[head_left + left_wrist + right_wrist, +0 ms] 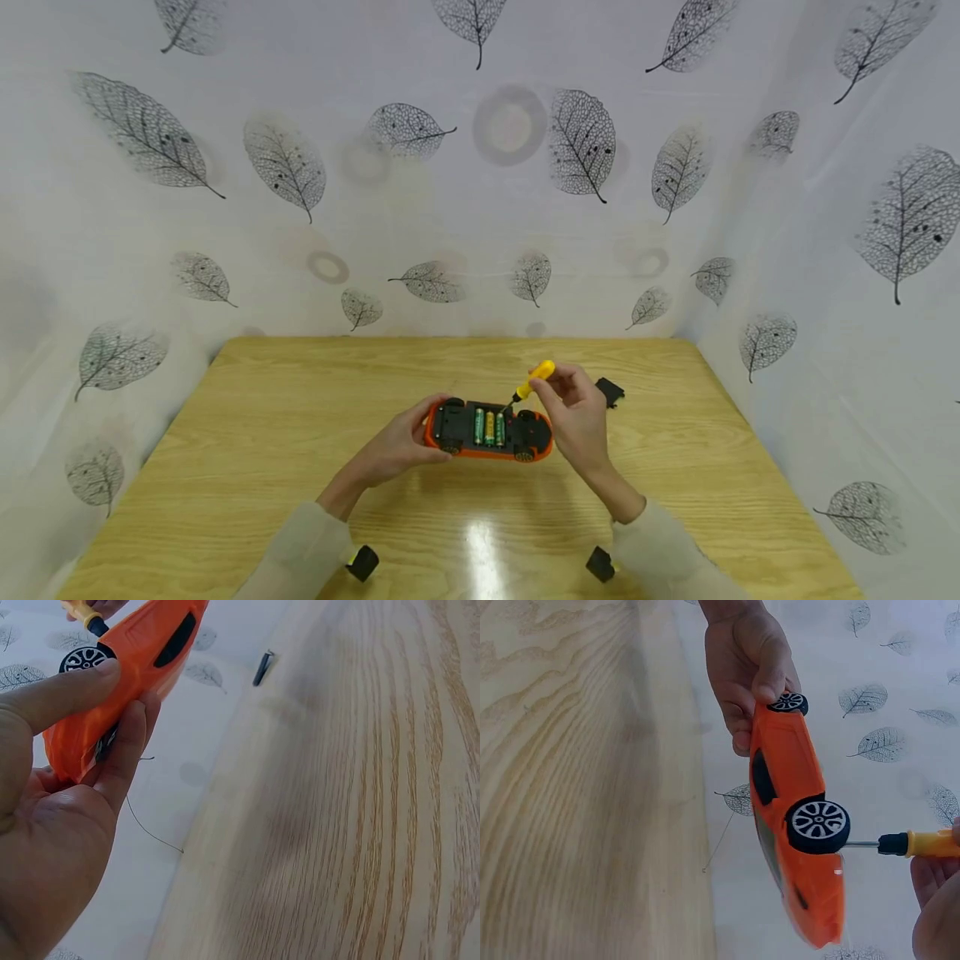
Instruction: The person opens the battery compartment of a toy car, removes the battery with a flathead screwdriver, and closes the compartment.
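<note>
Car point(452, 425) is held up off the table point(300, 375), approx. midway btwn its L & R edges, underside showing in the head view. The car's L end is clamped in L hand point(397, 446), thumb on the near side, fingers round the far side; driver point(536, 379) is pinched by its handle in R hand point(581, 412). Hands are apart, w/ most of the car btwn them. Three batts point(490, 428) are seated side by side in the open bay point(510, 432); cover point(610, 392) lies loose on the table, just past R hand, toward the far R corner. Driver's tip is at the bay's far side, by the R-most batt; whether contact is made can't be told. Step in hand, prob.: R-most batt being pried at w/ the tip, cover already off. For the next move, a firm L grip is called for so the car isn't twisted, & the tip should be got under the batt's end & levered gently, w/o its wrap being nicked; car is best kept over mid-table, well in from the edges, in case a batt is sprung loose.
</note>
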`<state>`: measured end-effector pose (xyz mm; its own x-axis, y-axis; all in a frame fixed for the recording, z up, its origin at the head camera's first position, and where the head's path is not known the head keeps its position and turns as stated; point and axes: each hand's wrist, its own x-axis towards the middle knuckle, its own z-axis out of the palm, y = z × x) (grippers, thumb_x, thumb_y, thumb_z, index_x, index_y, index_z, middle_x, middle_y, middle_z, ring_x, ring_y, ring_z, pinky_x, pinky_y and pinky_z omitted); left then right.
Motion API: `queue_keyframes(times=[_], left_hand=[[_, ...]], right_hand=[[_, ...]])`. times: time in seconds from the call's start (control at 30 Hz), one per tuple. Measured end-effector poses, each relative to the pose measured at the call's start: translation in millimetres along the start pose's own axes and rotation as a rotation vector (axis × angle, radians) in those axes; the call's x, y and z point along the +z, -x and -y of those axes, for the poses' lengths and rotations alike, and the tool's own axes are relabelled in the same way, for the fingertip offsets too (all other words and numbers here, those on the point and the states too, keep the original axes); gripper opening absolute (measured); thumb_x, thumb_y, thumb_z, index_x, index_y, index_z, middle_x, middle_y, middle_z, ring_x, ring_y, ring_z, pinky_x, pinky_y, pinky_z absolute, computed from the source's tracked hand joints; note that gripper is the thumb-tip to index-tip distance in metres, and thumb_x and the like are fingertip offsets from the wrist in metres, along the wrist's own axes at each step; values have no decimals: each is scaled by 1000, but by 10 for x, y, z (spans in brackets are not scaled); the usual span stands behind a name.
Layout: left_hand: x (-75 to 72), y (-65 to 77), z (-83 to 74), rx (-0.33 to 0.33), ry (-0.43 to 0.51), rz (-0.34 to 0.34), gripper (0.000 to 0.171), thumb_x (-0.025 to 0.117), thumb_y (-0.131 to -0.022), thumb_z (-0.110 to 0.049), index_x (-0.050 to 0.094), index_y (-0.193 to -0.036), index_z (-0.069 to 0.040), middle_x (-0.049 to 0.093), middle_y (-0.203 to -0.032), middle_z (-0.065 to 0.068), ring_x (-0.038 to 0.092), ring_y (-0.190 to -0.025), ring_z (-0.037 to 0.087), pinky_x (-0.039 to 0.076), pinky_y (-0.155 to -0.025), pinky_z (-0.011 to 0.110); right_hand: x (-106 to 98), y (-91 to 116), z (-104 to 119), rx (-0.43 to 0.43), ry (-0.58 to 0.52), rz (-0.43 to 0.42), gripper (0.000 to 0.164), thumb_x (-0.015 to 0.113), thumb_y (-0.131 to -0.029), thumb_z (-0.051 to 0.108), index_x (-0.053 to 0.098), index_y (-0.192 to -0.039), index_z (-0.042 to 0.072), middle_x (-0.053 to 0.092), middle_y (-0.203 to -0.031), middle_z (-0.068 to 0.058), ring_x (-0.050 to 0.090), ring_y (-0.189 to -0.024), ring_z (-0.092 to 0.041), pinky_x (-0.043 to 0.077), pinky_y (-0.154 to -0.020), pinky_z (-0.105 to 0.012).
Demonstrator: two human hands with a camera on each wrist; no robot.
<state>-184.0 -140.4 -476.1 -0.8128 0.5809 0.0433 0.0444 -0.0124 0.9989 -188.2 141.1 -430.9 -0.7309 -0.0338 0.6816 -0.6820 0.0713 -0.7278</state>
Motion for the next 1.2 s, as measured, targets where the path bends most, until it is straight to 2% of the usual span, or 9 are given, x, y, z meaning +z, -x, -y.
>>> queue_keyframes(times=[0.17,0.33,0.53,0.67,1.03,1.2], left_hand=[[12,4,3,2,-9,18,87,73,-89,8,24,-160,-1,35,-155,29,56,-128,35,59,-93,36],[27,4,8,-1,2,17,88,73,-89,9,23,-161,0,33,-157,28,54,-131,35,57,-95,35],[28,24,-4,-12,3,6,88,73,-89,9,25,-161,-3,35,-156,27,55,-128,37,59,-93,37],[34,29,-7,-14,3,3,88,72,-88,12,25,-161,-4,36,-156,26,54,-130,37,58,-94,38],[34,30,-6,2,19,-9,90,72,-87,13,24,-162,-4,33,-158,27,53,-132,38,57,-96,35],[36,22,-13,13,14,-17,90,72,-88,13,21,-161,1,31,-158,30,50,-135,40,56,-98,34]], right_hand=[[9,-90,-1,21,43,15,16,68,-92,-13,63,-108,-10,69,-97,-23,69,-82,-14,59,-74,-20],[13,-161,4,47,46,32,16,68,-93,-12,64,-108,-10,67,-96,-23,67,-80,-15,57,-70,-19],[14,-245,-21,120,58,44,15,71,-95,-2,65,-108,-8,68,-96,-20,68,-81,-19,59,-73,-22],[12,-297,-51,155,36,67,16,70,-96,-2,65,-110,-10,68,-98,-22,69,-83,-19,60,-75,-23],[17,-451,-86,182,21,134,16,69,-98,0,64,-110,-10,68,-99,-23,68,-82,-17,60,-74,-24],[14,-519,-109,212,14,153,18,69,-98,1,64,-111,-11,69,-99,-24,69,-82,-17,61,-74,-26]])
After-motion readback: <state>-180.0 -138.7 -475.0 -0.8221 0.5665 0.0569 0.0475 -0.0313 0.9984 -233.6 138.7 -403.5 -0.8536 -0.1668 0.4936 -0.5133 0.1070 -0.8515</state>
